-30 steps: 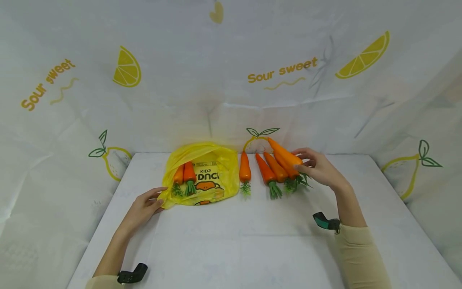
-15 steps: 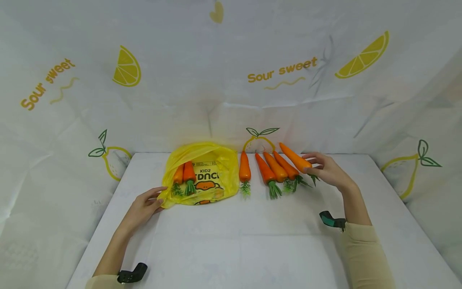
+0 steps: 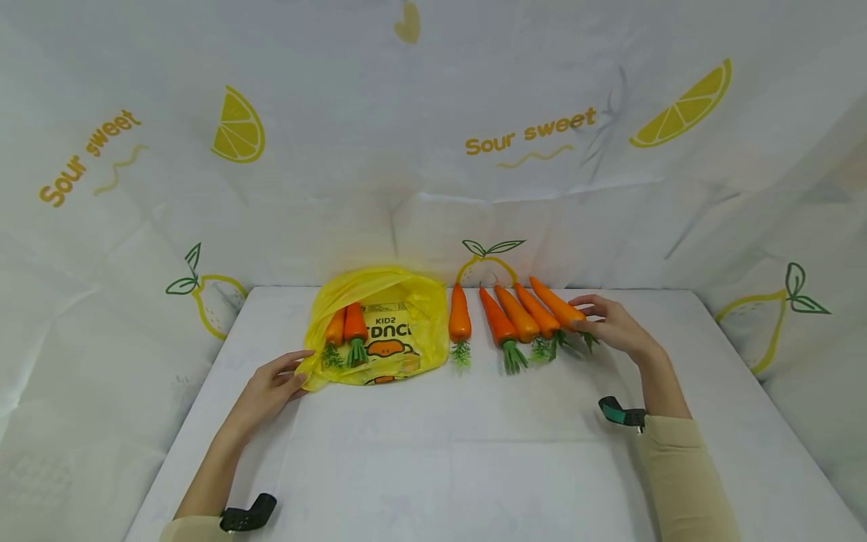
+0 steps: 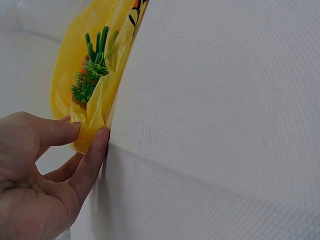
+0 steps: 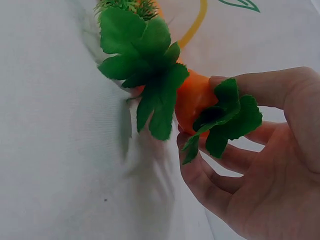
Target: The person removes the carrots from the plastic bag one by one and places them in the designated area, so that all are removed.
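Note:
At the left edge of an open yellow plastic bag (image 3: 427, 301), my left hand (image 3: 274, 382) pinches the rim between thumb and fingers. Inside the bag lie two carrots (image 3: 355, 322), their green tops toward me. My right hand (image 3: 612, 325) grips the thick end of a carrot (image 3: 554, 299) at the right end of a row, its leafy top (image 5: 235, 117) showing beside the fingers in the right wrist view. Left of it lie several more carrots (image 3: 500, 320), slanted side by side. One carrot (image 3: 460, 312) lies straight, close to the bag's right edge.
The white table (image 3: 433, 467) ends at the back against an upright white cloth (image 3: 325, 211) printed with lemons and lettering. A dark wrist device (image 3: 250, 513) sits on the left arm, another device (image 3: 619, 414) on the right.
My right hand has moved the carrot it holds off the neighbouring carrot, to the right, and lowered it beside the row. The left hand and the bag look unmoved.

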The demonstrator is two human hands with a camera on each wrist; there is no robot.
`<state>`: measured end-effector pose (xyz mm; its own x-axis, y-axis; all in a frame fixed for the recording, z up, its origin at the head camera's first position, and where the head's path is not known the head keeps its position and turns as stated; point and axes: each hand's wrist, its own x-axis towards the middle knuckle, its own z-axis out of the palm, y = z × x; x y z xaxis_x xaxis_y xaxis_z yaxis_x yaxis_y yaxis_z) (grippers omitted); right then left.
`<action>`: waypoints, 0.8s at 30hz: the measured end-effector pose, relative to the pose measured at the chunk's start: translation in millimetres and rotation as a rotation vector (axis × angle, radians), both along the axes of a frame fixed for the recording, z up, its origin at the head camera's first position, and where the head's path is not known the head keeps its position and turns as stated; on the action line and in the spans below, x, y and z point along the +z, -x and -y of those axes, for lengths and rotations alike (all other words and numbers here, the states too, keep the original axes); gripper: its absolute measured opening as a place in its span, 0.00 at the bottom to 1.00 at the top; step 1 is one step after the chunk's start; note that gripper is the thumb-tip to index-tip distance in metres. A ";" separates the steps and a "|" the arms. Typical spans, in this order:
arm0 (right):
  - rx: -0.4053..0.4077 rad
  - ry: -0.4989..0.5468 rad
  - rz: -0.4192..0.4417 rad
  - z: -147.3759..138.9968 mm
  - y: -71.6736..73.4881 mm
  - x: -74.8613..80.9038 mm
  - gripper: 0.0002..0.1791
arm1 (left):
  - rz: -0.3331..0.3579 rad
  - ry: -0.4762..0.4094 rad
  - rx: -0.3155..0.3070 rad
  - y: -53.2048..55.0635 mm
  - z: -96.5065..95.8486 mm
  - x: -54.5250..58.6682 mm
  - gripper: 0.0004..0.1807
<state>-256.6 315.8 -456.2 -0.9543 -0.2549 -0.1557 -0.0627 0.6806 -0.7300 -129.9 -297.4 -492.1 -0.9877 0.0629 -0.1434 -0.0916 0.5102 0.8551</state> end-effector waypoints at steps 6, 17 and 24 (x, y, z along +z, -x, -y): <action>-0.011 -0.009 0.027 2.2 0.8 -5.4 0.30 | 0.004 -0.009 -0.002 -0.1 0.1 0.4 0.27; 0.016 0.004 0.033 12.3 4.0 -15.2 0.30 | 0.004 -0.010 -0.006 0.7 -0.3 -0.1 0.27; 0.025 0.022 0.006 14.5 7.7 -21.3 0.30 | 0.009 -0.003 0.000 0.6 -0.4 0.3 0.27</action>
